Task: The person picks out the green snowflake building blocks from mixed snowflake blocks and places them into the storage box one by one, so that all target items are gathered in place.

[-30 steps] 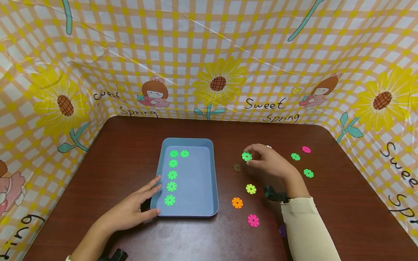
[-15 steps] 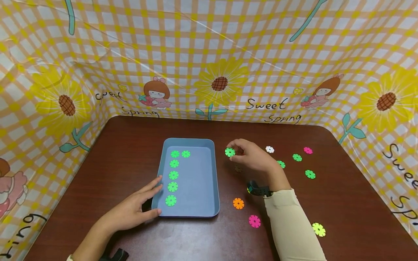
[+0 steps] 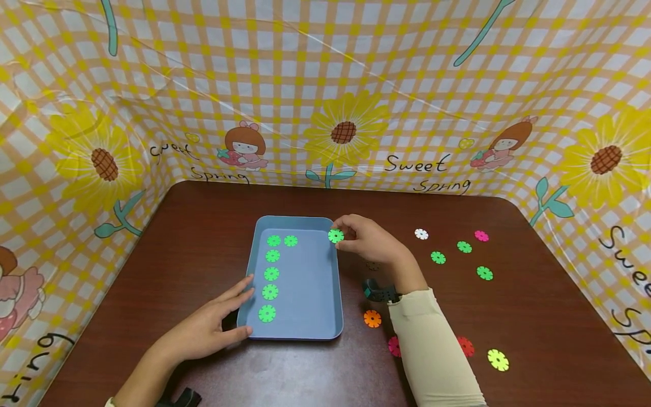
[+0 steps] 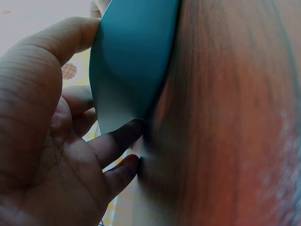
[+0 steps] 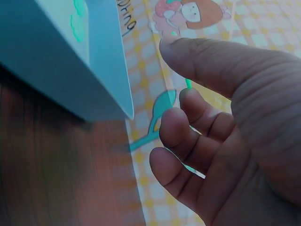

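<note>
My right hand [image 3: 373, 240] pinches a green slotted plastic disc [image 3: 335, 236] between thumb and fingers, held up over the right rim of a blue-grey tray [image 3: 305, 294]. In the right wrist view only a green sliver of that disc [image 5: 188, 83] shows behind the thumb. Inside the tray, several green discs [image 3: 272, 274] form a column along the left side, with one more beside the farthest. At the tray's near left side rests my left hand [image 3: 203, 328], fingers spread. Its thumb [image 4: 77, 35] touches the rim in the left wrist view.
Loose discs lie right of the tray: green [image 3: 464, 247], white [image 3: 421, 233], pink [image 3: 481, 236], orange [image 3: 372, 319], red [image 3: 465, 346] and yellow [image 3: 498, 360]. A brown disc [image 3: 373, 265] lies near my right wrist. A checked cloth [image 3: 335, 68] walls in the brown table [image 3: 203, 226].
My right hand has carried the green disc leftward from the loose discs to the tray's right rim. My left hand has stayed at the tray.
</note>
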Motion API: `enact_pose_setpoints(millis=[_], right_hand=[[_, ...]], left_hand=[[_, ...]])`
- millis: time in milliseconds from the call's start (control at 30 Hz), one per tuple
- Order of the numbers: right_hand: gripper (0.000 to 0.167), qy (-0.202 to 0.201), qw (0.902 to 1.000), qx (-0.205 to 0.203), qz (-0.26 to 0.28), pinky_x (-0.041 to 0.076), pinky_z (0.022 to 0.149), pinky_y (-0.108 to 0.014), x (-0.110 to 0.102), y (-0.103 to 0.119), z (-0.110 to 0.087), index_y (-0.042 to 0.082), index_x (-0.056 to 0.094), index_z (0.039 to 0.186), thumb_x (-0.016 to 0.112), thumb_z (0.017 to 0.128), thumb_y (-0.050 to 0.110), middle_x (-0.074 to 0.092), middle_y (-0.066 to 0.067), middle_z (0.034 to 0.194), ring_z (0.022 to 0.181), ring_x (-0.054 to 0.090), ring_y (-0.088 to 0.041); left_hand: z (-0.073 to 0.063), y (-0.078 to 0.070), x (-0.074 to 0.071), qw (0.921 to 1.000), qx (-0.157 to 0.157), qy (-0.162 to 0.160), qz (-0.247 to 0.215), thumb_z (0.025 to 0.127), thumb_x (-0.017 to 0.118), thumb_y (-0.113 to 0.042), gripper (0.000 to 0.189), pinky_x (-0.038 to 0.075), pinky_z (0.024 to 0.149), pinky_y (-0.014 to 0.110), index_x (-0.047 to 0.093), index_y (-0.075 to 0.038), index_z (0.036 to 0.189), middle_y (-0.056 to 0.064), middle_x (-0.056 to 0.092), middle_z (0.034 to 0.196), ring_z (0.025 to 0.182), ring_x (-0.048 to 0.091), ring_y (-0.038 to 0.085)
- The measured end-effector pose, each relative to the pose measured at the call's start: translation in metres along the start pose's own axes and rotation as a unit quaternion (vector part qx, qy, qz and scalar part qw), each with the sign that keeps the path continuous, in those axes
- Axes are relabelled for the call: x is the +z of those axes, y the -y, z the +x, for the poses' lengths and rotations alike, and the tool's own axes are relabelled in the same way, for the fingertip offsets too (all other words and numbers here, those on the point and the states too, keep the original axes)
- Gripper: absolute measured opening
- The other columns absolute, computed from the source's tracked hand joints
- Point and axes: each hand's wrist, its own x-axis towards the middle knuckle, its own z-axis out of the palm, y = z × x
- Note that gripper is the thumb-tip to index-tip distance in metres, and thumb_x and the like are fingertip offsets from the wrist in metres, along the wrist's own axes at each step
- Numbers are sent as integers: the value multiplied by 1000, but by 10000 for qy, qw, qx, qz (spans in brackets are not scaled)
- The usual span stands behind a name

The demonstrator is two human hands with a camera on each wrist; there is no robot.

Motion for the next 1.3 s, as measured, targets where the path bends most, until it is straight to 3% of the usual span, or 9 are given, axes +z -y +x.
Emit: enact_pose_setpoints(millis=[400,733,1300], right_hand=[[27,89,9999,-56,26,46,73,-36,19,10,21,9,64,117,72,92,10,56,-15,102,91,50,-22],[32,313,9995,-73,1,47,72,-35,30,17,32,9,63,122,72,92,14,57,-14,105,87,52,-22],[30,482,9981,-214,329,43,65,-29,60,24,57,6,63,120,72,92,10,54,-11,97,70,49,-17]], left_hand=[[0,0,1,10000,13,-10,-15,96,63,-48,77,34,107,57,37,-3,152,0,17,165,147,24,24],[0,1,0,10000,28,-24,18,96,63,-47,76,34,107,56,37,-3,152,0,16,165,146,24,24],[1,0,0,10000,-24,-32,15,95,67,-42,74,33,108,56,38,-4,152,-1,17,165,146,24,24]])
